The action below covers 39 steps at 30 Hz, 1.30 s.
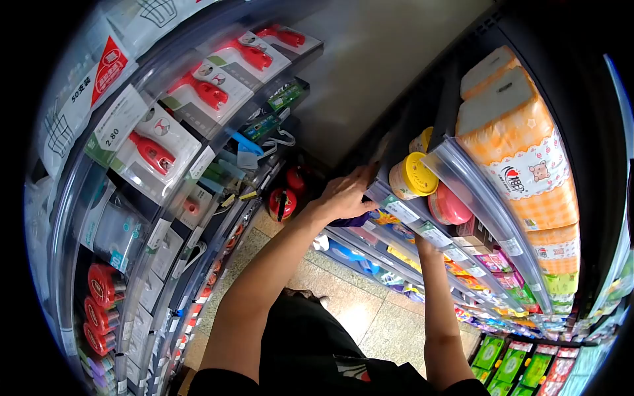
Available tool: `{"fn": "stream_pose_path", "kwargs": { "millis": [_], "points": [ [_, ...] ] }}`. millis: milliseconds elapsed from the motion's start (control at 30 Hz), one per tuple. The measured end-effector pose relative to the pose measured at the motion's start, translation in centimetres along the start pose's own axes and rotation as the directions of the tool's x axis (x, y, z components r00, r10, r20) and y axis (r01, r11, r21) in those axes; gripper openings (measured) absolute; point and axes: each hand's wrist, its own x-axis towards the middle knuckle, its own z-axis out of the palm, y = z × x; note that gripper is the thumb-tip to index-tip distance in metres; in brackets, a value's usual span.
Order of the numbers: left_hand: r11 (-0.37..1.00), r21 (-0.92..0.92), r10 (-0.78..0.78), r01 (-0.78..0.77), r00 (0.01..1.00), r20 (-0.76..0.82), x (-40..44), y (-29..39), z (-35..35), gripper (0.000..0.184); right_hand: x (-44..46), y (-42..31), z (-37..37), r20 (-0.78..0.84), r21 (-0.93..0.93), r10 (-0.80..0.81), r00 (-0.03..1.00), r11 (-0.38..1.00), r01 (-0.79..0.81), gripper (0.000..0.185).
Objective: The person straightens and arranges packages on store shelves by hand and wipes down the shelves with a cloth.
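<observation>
My left hand [345,196] is at the far end of the right-hand shelf, its fingers curled and partly hidden by the shelf corner. Just beneath it shows a dark purple item [350,222], too covered to name. My right hand [426,245] reaches in below the shelf's front edge; its fingers are hidden there, near colourful packets [401,231]. On the shelf above, between the two arms, stand a tub with a yellow lid [419,174] and a pink rounded container [450,204]. Price labels [401,210] line the edge by my hands.
Wrapped tissue packs [518,142] fill the upper right shelf. Along the left, shelves hold carded red tools [153,153] and red round containers [102,297]. Red fire extinguishers [282,203] stand on the tiled floor [343,290] at the aisle's end, by a wall [376,59].
</observation>
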Motion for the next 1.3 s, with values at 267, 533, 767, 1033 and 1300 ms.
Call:
{"fn": "stream_pose_path", "kwargs": {
  "millis": [267, 533, 767, 1033, 1300],
  "points": [
    [0.998, -0.053, 0.035, -0.036, 0.999, -0.015, 0.4, -0.4, -0.1, 0.085, -1.8, 2.0, -0.3, 0.152, 0.067, 0.000, 0.988, 0.998, -0.010, 0.041],
    [0.977, -0.210, 0.051, -0.045, 0.998, 0.024, 2.7, -2.5, -0.4, 0.088, -1.8, 1.4, -1.1, 0.238, -0.043, 0.017, 0.971, 0.999, -0.007, 0.034],
    [0.968, -0.247, 0.000, 0.039, 0.988, 0.155, 2.2, -1.5, -2.0, 0.098, -3.2, 1.6, -2.8, 0.515, -0.071, 0.090, 0.852, 0.996, -0.063, 0.021],
    [0.966, -0.224, 0.183, -0.131, 0.956, 0.229, 2.7, -2.2, -1.9, 0.090, -2.2, 1.8, -4.4, 0.671, -0.111, 0.237, 0.702, 0.969, -0.220, 0.024],
    [0.987, -0.151, -0.034, 0.050, 0.993, 0.111, 1.6, -1.2, -3.5, 0.095, -8.9, 7.9, 0.2, 0.564, -0.614, -0.332, 0.756, 0.445, 0.652, 0.030]
  ]
}}
